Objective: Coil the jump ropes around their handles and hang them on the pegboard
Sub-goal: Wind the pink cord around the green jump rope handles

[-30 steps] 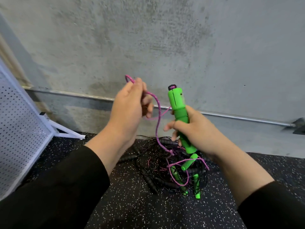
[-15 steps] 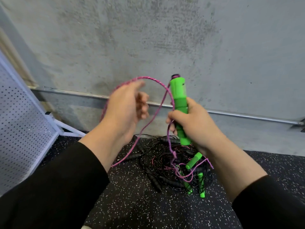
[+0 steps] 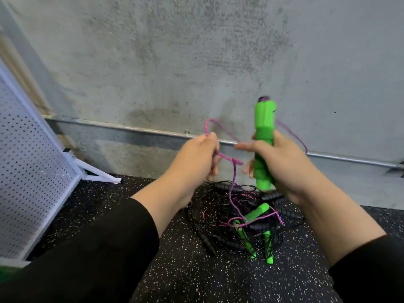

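Green handle (image 3: 263, 136) upright, right hand (image 3: 282, 165) wrapped round its lower half (index finger out). Pink rope (image 3: 227, 159) pinched in left hand (image 3: 196, 158), just beside. Below both: tangled rope pile (image 3: 238, 219) on floor (image 3: 175, 270). Pegboard (image 3: 28, 162) far left.

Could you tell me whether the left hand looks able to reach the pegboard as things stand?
Probably, but not freely: the left hand pinches the pink rope. The pegboard stands off to its left, nothing between.
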Tool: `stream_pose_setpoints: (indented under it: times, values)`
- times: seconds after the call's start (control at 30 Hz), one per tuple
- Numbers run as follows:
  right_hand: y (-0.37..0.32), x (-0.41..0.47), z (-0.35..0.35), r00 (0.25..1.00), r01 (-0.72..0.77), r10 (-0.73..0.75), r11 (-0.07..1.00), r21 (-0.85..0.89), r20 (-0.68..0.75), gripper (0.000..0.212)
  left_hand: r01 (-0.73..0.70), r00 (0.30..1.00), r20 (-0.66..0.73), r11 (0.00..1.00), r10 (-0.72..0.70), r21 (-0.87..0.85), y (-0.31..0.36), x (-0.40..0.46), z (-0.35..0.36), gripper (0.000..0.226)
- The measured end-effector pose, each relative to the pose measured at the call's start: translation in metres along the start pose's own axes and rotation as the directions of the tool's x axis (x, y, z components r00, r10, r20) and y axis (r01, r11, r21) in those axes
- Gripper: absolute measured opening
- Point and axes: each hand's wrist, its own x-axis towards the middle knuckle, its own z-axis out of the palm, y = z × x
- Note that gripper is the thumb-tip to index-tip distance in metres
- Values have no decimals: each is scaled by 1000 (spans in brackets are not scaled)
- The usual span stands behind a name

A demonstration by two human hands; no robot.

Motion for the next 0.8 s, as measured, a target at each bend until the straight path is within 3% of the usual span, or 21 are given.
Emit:
stream_pose_setpoints:
  times: [0.07, 0.2, 0.37, 0.47, 0.63, 0.73, 0.8]
  values:
    - [9, -4, 3, 985, -76, 87, 994, -78, 152, 20, 4, 1000, -14, 976, -7, -219, 9, 3, -8, 34]
    - [13, -5, 10, 946, -62, 90, 993, -97, 312, 24, -32, 998, -55, 930, 13, -367, 16, 7, -15, 34]
    - [10, -3, 15, 975, 5, 14, 996, -86, 220, 22, -142, 967, -251, 889, 32, -434, 21, 14, -29, 36]
    - [7, -2, 13, 979, -13, 15, 1000, -11, 204, 20, -188, 923, -385, 890, 16, -414, 22, 20, -43, 36]
    - [8, 3, 8, 990, 26, -22, 999, -29, 140, 17, -204, 868, -496, 915, 5, -348, 19, 22, -54, 35]
    - [8, 3, 8, 994, 38, -37, 999, -7, 107, 16, -181, 873, -487, 910, -26, -373, 17, 23, -53, 35]
    - [6, 1, 9, 993, 59, -58, 998, 2, 100, 15, -42, 931, -343, 896, -126, -442, 15, 19, -44, 38]
